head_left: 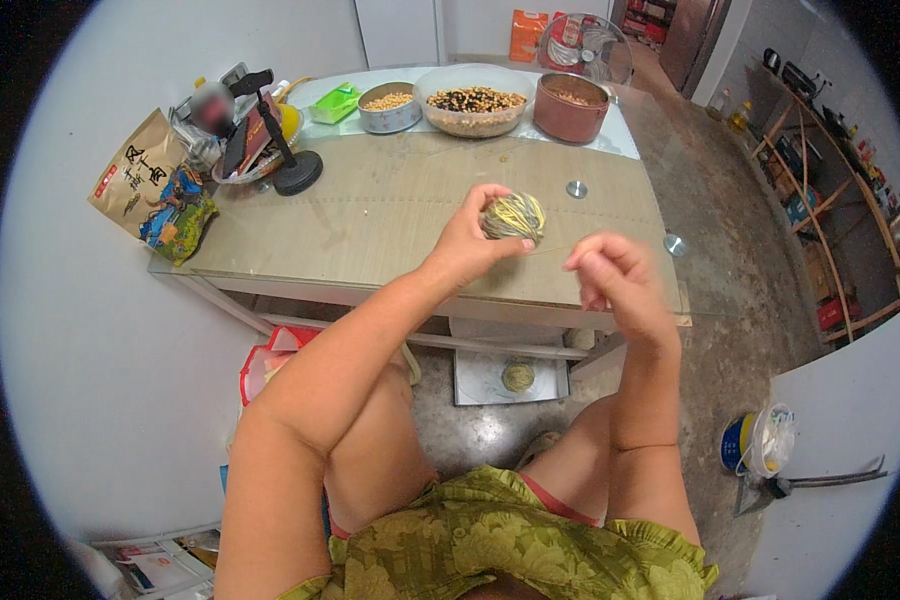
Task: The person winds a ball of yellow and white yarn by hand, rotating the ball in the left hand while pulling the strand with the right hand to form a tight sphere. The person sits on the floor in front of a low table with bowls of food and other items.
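Over the front part of the table (390,220), my left hand (467,235) is closed around a ball of yarn (515,217) wound in yellow and grey-green strands. A thin yarn strand (552,249) runs from the ball toward my right hand (618,280). The right fingers are curled together at the strand's end, a little blurred, to the right of the ball and nearer the table's front edge. Below the table, another yarn ball (518,376) of similar greenish colour lies in a shallow white box (470,388) on the floor.
A red pot (570,125), a large bowl of dark and yellow kernels (475,112), a tin (390,118) and a green tray (334,104) line the table's back. At left stand a black phone stand (296,175) and a snack bag (155,190). Round metal discs (576,188) dot the glass.
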{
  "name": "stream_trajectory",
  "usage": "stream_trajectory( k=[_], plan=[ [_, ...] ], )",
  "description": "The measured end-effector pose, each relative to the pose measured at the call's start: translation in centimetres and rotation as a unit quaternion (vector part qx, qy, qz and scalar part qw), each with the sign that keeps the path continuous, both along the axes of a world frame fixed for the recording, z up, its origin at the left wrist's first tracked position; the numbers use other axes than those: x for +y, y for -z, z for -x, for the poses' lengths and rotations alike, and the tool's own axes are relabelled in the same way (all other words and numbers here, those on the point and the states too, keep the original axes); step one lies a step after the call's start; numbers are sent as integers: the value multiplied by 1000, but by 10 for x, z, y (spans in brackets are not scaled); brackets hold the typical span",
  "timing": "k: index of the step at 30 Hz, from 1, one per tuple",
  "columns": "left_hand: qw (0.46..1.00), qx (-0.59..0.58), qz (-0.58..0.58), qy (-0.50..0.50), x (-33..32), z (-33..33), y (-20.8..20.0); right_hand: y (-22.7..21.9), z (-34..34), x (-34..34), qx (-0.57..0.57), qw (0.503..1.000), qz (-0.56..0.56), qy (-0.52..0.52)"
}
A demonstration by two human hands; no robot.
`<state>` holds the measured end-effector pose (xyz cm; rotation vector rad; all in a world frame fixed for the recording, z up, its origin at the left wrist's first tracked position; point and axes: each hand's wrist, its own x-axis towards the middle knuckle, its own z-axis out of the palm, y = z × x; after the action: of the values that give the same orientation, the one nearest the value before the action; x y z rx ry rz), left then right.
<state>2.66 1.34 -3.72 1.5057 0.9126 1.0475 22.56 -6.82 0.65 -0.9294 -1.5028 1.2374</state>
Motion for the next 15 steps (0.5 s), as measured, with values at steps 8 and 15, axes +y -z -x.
stream_trajectory(
  k=[8, 15],
  plan=[
    [942, 34, 186, 278, -15, -3, -10, 8, -29, 28, 182, 979, -10, 93],
    [891, -110, 208, 388, -29, -3, -22, 22, -26, 41, 70, 992, 16, 104]
  ],
)
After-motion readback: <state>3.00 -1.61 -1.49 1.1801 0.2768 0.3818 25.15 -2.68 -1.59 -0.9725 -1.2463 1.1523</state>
